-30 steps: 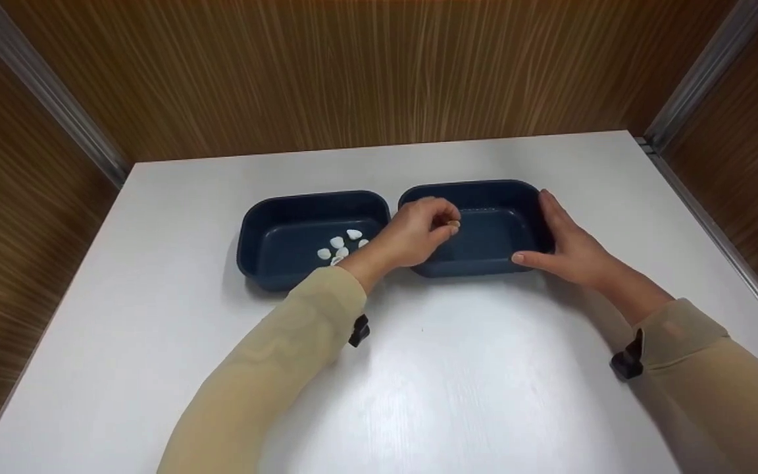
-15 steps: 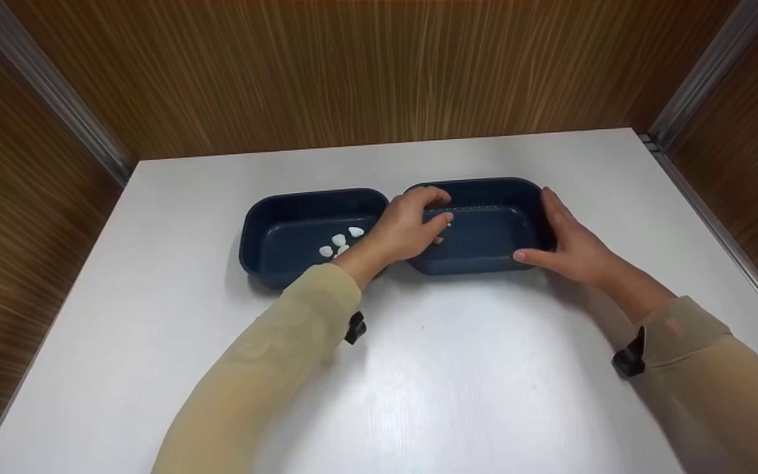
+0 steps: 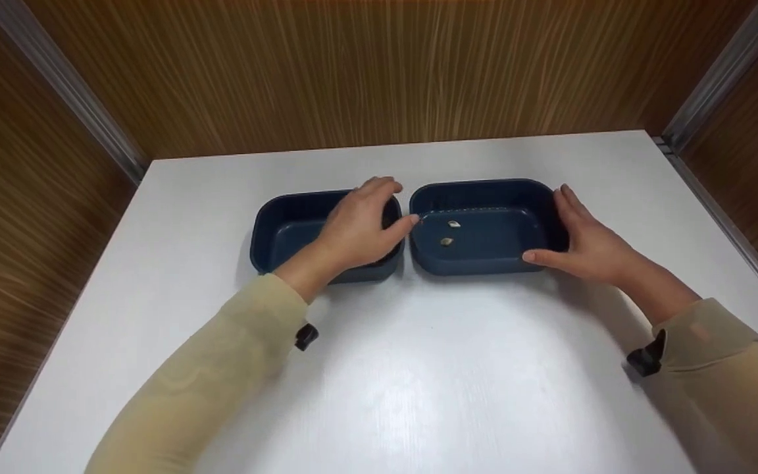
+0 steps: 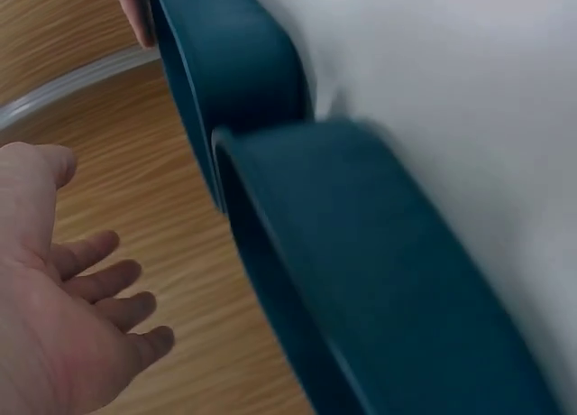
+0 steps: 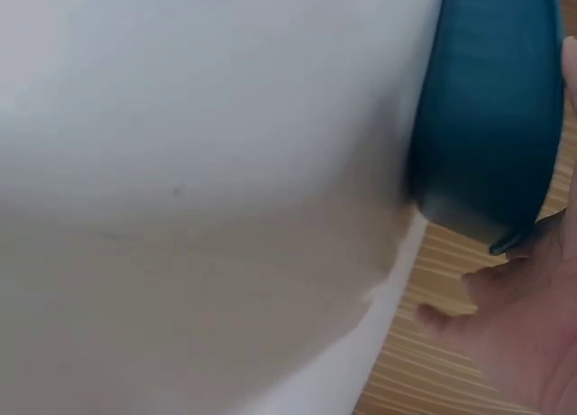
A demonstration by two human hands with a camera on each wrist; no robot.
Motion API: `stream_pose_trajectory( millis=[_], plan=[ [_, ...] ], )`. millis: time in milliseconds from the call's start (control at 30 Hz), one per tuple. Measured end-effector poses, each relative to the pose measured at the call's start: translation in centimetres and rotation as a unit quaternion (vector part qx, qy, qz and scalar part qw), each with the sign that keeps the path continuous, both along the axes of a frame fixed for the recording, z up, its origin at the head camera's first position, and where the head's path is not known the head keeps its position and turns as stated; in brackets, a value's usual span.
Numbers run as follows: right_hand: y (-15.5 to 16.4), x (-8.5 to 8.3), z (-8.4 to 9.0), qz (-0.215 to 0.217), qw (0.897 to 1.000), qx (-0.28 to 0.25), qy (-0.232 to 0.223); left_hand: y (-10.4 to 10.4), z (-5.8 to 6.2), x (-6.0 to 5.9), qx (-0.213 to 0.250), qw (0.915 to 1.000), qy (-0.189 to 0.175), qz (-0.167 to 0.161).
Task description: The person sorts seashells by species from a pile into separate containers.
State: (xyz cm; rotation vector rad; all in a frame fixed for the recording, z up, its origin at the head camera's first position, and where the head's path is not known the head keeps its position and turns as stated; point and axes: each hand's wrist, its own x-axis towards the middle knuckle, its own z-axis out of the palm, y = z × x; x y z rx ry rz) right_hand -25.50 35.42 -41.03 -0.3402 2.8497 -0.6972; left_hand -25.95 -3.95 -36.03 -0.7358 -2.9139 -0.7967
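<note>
Two dark blue trays stand side by side on the white table. My left hand [image 3: 379, 214] hovers over the left tray [image 3: 280, 230] with relaxed fingers and holds nothing; the left wrist view shows its open palm [image 4: 63, 316] above that tray [image 4: 379, 280]. It hides the tray's right half. Two small pale pieces [image 3: 453, 224] lie in the right tray [image 3: 484, 197]. My right hand [image 3: 573, 237] rests against this tray's right end, fingers straight along the wall and thumb at the front corner. The right wrist view shows the tray [image 5: 487, 117] and hand [image 5: 523, 343].
The white table [image 3: 418, 368] is bare in front of the trays. Brown wood-grain walls [image 3: 353, 72] with metal corner strips close it in at the back and both sides.
My left hand let go of a small piece into the right tray, then moved left over the left tray, hiding the white pieces there. The right hand stayed at the tray's end.
</note>
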Motion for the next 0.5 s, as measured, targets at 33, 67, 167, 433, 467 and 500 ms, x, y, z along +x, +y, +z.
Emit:
stream_pose_trajectory(
  millis=[33,67,167,433,467,500],
  plan=[
    [0.0,0.2,0.1,-0.002,1.0,0.009,0.01,-0.6,0.1,0.2,-0.013,0.9999,0.003,0.003],
    [-0.1,0.4,0.3,-0.004,1.0,0.016,0.022,-1.2,0.2,0.3,-0.026,0.9996,0.004,0.007],
    [-0.4,1.1,0.7,-0.007,0.998,0.033,0.057,-3.0,0.4,0.9,-0.064,0.9976,0.004,0.023],
    [-1.6,2.4,1.6,0.004,0.988,0.098,0.118,-7.8,-0.7,2.7,-0.13,0.9889,0.021,0.068],
    [-1.7,2.5,1.6,0.005,0.987,0.105,0.12,-8.3,-0.9,3.0,-0.132,0.9883,0.022,0.073],
    [-1.8,2.6,1.7,0.006,0.986,0.113,0.122,-8.8,-1.1,3.2,-0.135,0.9876,0.023,0.078]
  ],
)
